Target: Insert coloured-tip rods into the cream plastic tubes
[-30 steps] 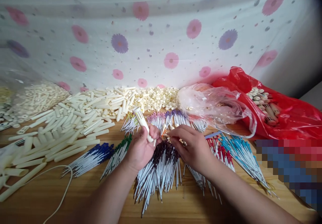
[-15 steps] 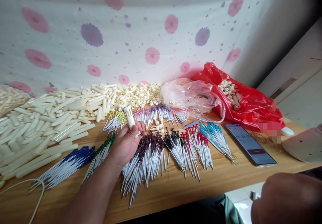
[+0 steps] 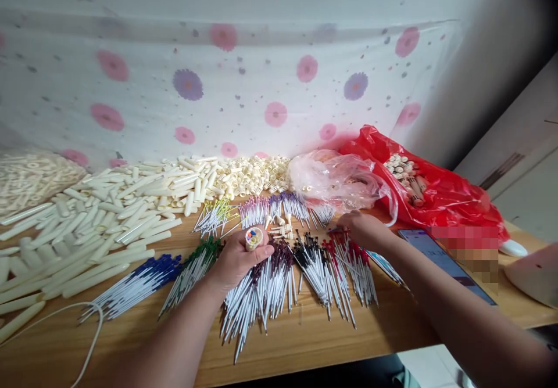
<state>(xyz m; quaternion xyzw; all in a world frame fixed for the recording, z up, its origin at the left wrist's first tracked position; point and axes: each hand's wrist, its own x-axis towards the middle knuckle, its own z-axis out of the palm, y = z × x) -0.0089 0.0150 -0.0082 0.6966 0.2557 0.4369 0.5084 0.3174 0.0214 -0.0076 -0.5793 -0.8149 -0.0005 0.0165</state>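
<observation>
My left hand (image 3: 238,257) is closed round a cream pen barrel (image 3: 254,238), held end-on so its open end with coloured tips inside faces me. It hovers over the dark purple-tipped refills (image 3: 265,283). My right hand (image 3: 364,229) reaches across to the right and rests on the red-tipped refills (image 3: 353,260) and blue-tipped refills beside them, just below the clear plastic bag (image 3: 335,182). Its fingers are bent down into the refills; whether they grip one is hidden.
Cream barrels (image 3: 108,214) are heaped at the left, small cream springs or clips (image 3: 255,173) at the back. Fans of refills (image 3: 139,283) cover the wooden table (image 3: 305,341). A red bag (image 3: 440,193) of parts and a phone (image 3: 444,260) lie at right. A white cord (image 3: 87,318) curls at front left.
My right hand, out of sight half a second ago, has come back onto the table at the red and blue refills. My left hand has tipped the barrel so its end faces me.
</observation>
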